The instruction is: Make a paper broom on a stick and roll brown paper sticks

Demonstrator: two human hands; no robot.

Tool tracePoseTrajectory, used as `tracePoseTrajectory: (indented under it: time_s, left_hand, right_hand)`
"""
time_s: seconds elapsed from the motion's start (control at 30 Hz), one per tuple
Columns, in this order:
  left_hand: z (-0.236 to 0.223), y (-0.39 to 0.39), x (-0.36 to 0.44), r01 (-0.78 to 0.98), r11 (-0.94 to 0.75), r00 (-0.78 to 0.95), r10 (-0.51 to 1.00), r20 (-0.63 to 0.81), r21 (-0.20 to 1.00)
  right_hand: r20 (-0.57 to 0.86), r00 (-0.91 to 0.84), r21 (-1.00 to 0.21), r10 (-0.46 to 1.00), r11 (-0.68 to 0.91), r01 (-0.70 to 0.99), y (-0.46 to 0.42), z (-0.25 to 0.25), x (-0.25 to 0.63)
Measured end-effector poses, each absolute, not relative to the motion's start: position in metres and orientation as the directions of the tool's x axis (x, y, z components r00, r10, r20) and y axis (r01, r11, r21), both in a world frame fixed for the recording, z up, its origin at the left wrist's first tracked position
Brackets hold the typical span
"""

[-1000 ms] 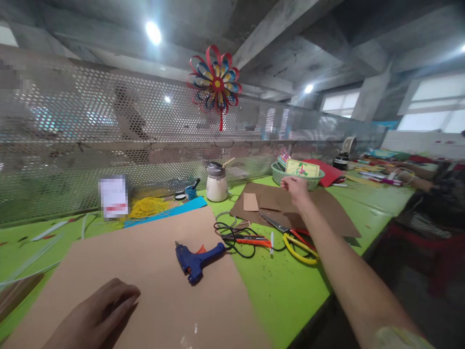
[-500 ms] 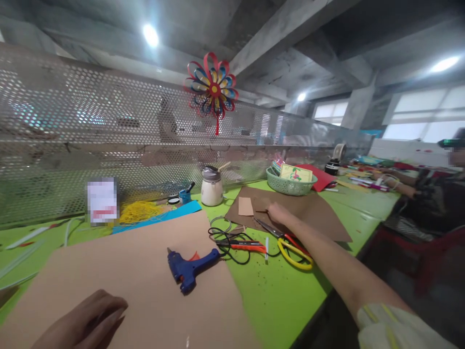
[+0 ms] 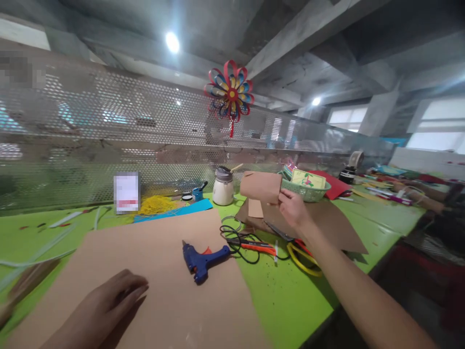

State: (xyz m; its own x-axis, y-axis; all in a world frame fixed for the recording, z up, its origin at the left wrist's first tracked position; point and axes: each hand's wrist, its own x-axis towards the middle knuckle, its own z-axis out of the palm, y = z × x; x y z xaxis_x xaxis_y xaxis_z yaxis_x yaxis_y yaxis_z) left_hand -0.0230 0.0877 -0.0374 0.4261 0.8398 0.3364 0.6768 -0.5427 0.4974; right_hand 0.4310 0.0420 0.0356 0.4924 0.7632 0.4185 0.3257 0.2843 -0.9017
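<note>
My right hand (image 3: 294, 209) is raised above the green table (image 3: 283, 295) and pinches a small brown cardboard piece (image 3: 260, 187) by its right edge. Under it lie a larger brown cardboard sheet (image 3: 327, 228) and another small cardboard scrap (image 3: 255, 208). My left hand (image 3: 105, 305) rests flat, fingers together, on a big brown cardboard sheet (image 3: 145, 252) at the near left. A blue glue gun (image 3: 202, 258) lies on that sheet's right side, its black cord (image 3: 240, 237) coiled beside it.
Yellow-handled scissors (image 3: 303, 252) and an orange tool (image 3: 259, 248) lie near my right arm. A white jar (image 3: 223, 188), a green basket (image 3: 308, 186) and red paper (image 3: 332, 182) stand at the back. A perforated metal screen (image 3: 109, 140) bears a paper flower (image 3: 229, 92). Another person's arm (image 3: 417, 198) is far right.
My right hand came back from the basket, went down to the cardboard pile and has lifted a small cardboard piece off it. My left hand stayed on the big sheet.
</note>
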Motion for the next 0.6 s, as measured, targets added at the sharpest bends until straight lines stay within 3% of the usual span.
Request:
tracePoseTrajectory:
  time_s: [0.13, 0.23, 0.3, 0.47, 0.6]
  left_hand:
    - [-0.006, 0.058, -0.008, 0.44, -0.341, 0.394, 0.905, 0.163, 0.831]
    - [0.012, 0.042, 0.003, 0.352, -0.208, 0.39, 0.919, 0.059, 0.913]
    - [0.019, 0.035, 0.008, 0.198, -0.069, 0.452, 0.891, -0.029, 0.978]
    - [0.024, 0.025, 0.017, -0.166, 0.201, 0.599, 0.799, -0.064, 0.965]
    - [0.024, 0.027, 0.02, -0.211, 0.087, 0.421, 0.907, 0.01, 0.974]
  right_hand:
    - [0.436, 0.362, -0.898, 0.824, 0.422, 0.122, 0.027, 0.04, 0.362]
    - [0.436, 0.279, -0.896, 0.855, 0.442, 0.047, 0.017, 0.037, 0.318]
    - [0.44, 0.244, -0.895, 0.864, 0.445, 0.036, 0.01, 0.034, 0.296]
    - [0.486, 0.238, -0.873, 0.841, 0.46, 0.159, 0.0, 0.026, 0.265]
    - [0.312, 0.176, -0.936, 0.934, 0.334, -0.112, 0.0, 0.017, 0.25]
